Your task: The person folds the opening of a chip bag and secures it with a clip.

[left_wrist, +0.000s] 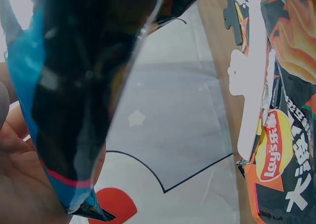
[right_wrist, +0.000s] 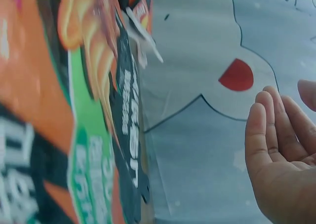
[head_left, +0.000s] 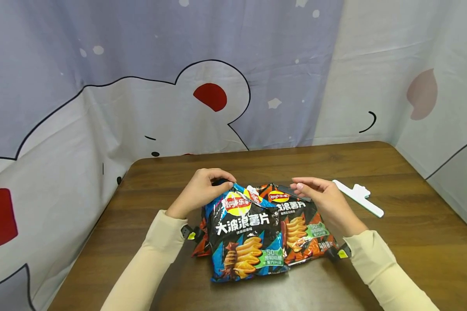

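My left hand [head_left: 206, 192] pinches the top left corner of a blue and black Lay's potato chip bag [head_left: 249, 250], whose top edge is folded askew. That bag overlaps an orange and black chip bag [head_left: 305, 229] on its right, which has a dark sealing clip [head_left: 294, 193] across its top. Near this clip hovers my right hand [head_left: 327, 198], its fingers extended and slightly bent; the right wrist view shows nothing in its palm. A white sealing clip [left_wrist: 252, 86] sits across the top of an orange chip bag [left_wrist: 291, 150] in the left wrist view.
Another white sealing clip [head_left: 359, 198] lies on the wooden table [head_left: 408, 250], to the right of the right hand. An orange-red bag corner [head_left: 202, 246] sticks out beneath the blue bag's left side. A printed curtain [head_left: 288, 86] hangs behind the table.
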Tool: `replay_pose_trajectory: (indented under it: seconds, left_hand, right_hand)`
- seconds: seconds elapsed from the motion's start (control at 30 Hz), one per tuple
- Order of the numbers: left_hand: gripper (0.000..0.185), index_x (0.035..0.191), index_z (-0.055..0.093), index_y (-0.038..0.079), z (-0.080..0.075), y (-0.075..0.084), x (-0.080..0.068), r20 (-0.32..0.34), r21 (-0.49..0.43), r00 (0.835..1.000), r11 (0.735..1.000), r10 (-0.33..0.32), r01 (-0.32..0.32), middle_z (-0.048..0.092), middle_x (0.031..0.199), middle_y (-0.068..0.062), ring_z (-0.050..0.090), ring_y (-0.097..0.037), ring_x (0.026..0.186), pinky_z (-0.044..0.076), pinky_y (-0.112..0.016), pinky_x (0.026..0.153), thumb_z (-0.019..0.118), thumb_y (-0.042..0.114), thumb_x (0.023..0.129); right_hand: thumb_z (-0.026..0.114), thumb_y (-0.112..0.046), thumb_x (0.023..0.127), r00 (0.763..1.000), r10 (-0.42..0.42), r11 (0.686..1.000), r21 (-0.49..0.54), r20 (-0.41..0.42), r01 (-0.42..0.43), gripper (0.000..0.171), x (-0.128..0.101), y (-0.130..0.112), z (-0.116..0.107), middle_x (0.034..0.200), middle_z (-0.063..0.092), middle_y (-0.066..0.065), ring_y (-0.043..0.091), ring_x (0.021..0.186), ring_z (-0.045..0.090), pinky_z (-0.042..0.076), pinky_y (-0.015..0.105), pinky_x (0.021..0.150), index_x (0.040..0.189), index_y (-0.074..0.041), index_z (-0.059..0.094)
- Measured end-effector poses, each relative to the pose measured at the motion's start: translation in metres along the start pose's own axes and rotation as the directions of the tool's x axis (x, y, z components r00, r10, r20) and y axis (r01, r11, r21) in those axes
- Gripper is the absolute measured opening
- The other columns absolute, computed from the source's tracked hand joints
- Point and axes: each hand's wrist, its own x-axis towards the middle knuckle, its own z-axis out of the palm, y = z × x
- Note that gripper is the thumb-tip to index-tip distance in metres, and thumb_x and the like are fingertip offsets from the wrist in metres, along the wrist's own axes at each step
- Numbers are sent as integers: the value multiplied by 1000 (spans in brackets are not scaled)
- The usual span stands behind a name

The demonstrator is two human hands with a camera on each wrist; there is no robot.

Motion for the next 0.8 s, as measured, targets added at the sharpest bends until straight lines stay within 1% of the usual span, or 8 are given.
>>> replay_pose_trajectory:
  seconds: [0.1, 0.17, 0.2, 0.23, 0.47, 0.57, 0.7, 0.8]
  left_hand:
    - [13, 100, 74, 16, 1, 1, 0, -2, -2, 1000, 1000, 14, -14, 70, 105, -1, 60, -14, 85, 51, -31, 76, 66, 20, 92]
    - [12, 100, 74, 16, 1, 1, 0, -4, -5, 1000, 1000, 21, -21, 70, 105, -1, 61, -14, 85, 51, -31, 76, 66, 20, 92]
    - [12, 100, 74, 16, 2, 1, 1, -5, -6, 1000, 1000, 24, -24, 70, 105, -1, 61, -14, 85, 51, -31, 76, 66, 20, 92]
    - [13, 100, 74, 16, 2, 1, 1, -6, -6, 1000, 1000, 27, -27, 70, 105, -1, 61, -14, 85, 51, -31, 76, 65, 20, 92]
    - [14, 101, 74, 12, 2, -1, 1, -11, 3, 1000, 1000, 27, -26, 70, 106, -2, 61, -15, 86, 51, -31, 76, 65, 19, 92]
    - [14, 101, 74, 12, 3, -1, 1, -11, 4, 1000, 1000, 26, -26, 70, 106, -3, 61, -15, 87, 51, -32, 76, 65, 19, 92]
    - [13, 100, 74, 13, 3, -1, 0, -14, 2, 1000, 1000, 23, -23, 70, 108, -3, 62, -15, 89, 52, -33, 78, 65, 18, 92]
    - [12, 100, 74, 14, 4, 0, -1, -19, -4, 1000, 1000, 23, -23, 70, 108, -3, 62, -16, 92, 52, -34, 80, 66, 17, 92]
  right_hand:
    - [63, -22, 94, 1000, -8, 998, -55, -18, 7, 34, -1, -5, -8, 104, 73, 1, 11, 91, 68, 54, 26, 82, 122, -2, 64]
    - [63, -23, 94, 1000, 4, 994, -108, -30, -7, 35, -2, -14, -11, 102, 73, -6, 8, 90, 68, 53, 22, 81, 122, -3, 64]
    - [63, -27, 94, 998, 28, 986, -163, -48, -36, 36, -3, -21, -12, 102, 73, -10, 5, 91, 68, 53, 22, 82, 122, -4, 64]
    - [64, -27, 93, 998, 38, 984, -171, -57, -47, 35, -3, -23, -15, 101, 72, -13, 4, 90, 68, 52, 20, 82, 121, -5, 65]
    - [63, -29, 94, 995, 47, 964, -256, -85, -68, 38, -2, -27, -36, 103, 71, -19, 0, 93, 67, 50, 15, 83, 125, -7, 64]
    - [63, -33, 93, 993, 34, 936, -344, -109, -70, 40, -1, -26, -47, 103, 70, -22, -5, 95, 65, 48, 12, 82, 125, -9, 64]
    - [63, -38, 92, 987, 21, 873, -478, -159, -96, 43, 0, -26, -61, 103, 67, -27, -12, 95, 60, 45, 10, 78, 126, -10, 64]
    - [63, -41, 92, 981, 24, 841, -526, -194, -124, 47, -1, -25, -72, 100, 63, -31, -14, 93, 57, 44, 10, 76, 127, -10, 63]
